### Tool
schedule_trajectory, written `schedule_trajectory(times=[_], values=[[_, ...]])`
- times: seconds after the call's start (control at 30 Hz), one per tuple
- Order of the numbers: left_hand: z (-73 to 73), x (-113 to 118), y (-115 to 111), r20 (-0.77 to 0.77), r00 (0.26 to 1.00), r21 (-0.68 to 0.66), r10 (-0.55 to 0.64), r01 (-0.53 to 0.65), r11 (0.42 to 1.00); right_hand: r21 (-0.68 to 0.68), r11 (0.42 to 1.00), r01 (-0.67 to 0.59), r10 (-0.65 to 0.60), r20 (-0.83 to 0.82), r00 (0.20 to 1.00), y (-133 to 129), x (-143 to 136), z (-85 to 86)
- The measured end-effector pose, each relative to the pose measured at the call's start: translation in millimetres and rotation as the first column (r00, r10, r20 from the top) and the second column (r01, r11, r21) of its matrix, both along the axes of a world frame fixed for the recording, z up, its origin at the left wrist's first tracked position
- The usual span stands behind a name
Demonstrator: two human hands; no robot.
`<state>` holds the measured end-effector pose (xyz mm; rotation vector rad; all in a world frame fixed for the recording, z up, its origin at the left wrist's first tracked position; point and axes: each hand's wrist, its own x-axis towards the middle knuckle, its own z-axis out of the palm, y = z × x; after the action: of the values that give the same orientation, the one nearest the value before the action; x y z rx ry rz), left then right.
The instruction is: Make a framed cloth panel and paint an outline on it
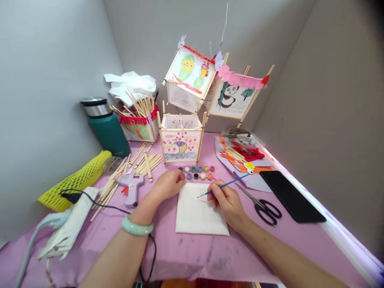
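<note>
Between thumb and fingers of my right hand (225, 200) is a slim blue paintbrush (227, 184). The brush's dark tip points left, just over a blank white sheet (198, 214) with finely jagged edges. My left hand (168, 186) rests at the sheet's top left corner, its fingers curled together by the left end of the paint pots (196, 176). What those fingertips grip, if anything, is hidden. Two rows of small pots in several colours lie just beyond the sheet.
Behind the paints stands a stick-framed paper lantern (182, 146). Scissors (266, 210) and a black phone (292, 196) lie right. A glue gun (132, 188), wooden sticks (150, 164), a teal bottle (109, 134) and a power strip (70, 224) with cords are left.
</note>
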<state>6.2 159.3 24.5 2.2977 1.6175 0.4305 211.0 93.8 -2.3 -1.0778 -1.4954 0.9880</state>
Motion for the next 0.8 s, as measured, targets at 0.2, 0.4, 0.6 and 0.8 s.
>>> schedule_trajectory(times=[0.2, 0.4, 0.6, 0.8], values=[[-2.1, -0.2, 1.2, -0.001, 1.0, -0.003, 0.0, 0.0, 1.0, 0.017, 1.0, -0.003, 0.003, -0.011, 1.0, 0.0, 0.0, -1.4], [-1.6, 0.6, 1.3, -0.007, 1.0, -0.003, -0.005, 0.005, 1.0, 0.069, 0.997, -0.027, 0.022, 0.078, 0.997, -1.9, 1.4, -1.4], [-0.8, 0.9, 0.7, -0.01, 1.0, 0.008, -0.006, 0.006, 1.0, 0.104, 0.994, -0.032, 0.019, 0.121, 0.992, -2.0, 0.9, -1.5], [-1.8, 0.7, 1.3, -0.006, 1.0, 0.01, -0.001, 0.001, 1.0, 0.129, 0.989, -0.073, 0.05, 0.176, 0.983, -1.6, -0.3, -1.5]])
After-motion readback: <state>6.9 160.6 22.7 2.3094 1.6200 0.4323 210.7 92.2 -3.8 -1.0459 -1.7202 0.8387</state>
